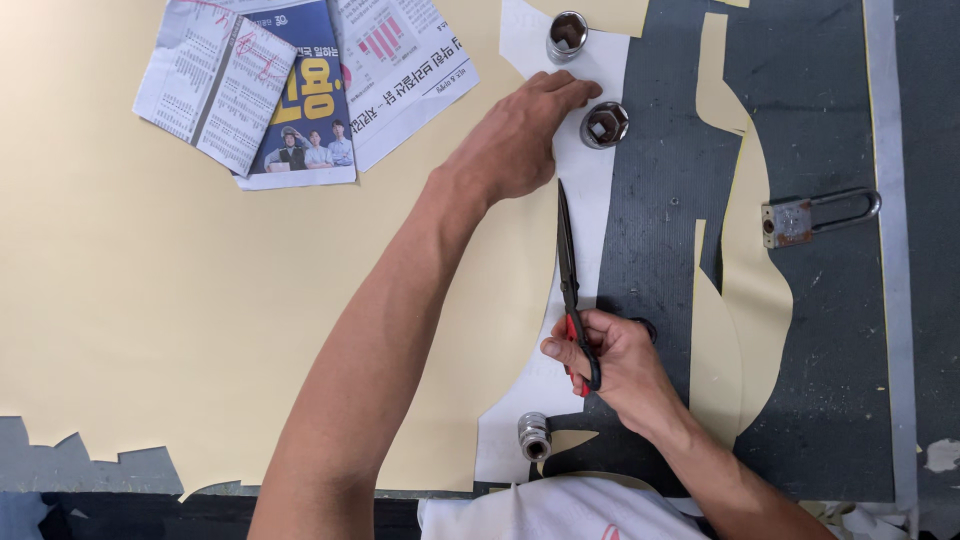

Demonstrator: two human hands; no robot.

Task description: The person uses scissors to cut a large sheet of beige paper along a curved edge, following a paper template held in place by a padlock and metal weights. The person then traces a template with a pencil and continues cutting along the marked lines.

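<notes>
Scissors [567,270] in right hand [615,365]; left hand [520,140] on white pattern [590,190]

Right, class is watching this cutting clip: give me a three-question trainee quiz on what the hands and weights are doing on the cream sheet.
1. True or false: the right hand holds the long black-bladed scissors with red handles.
2. How many round metal socket weights sit on the white paper pattern?
A) one B) three C) five
3. Fill in: the left hand presses flat on the pattern beside a ______.

Key
1. True; its grip is closed on the handles.
2. B: top, middle, bottom.
3. Socket weight, the middle one, on the large cream sheet.
</notes>
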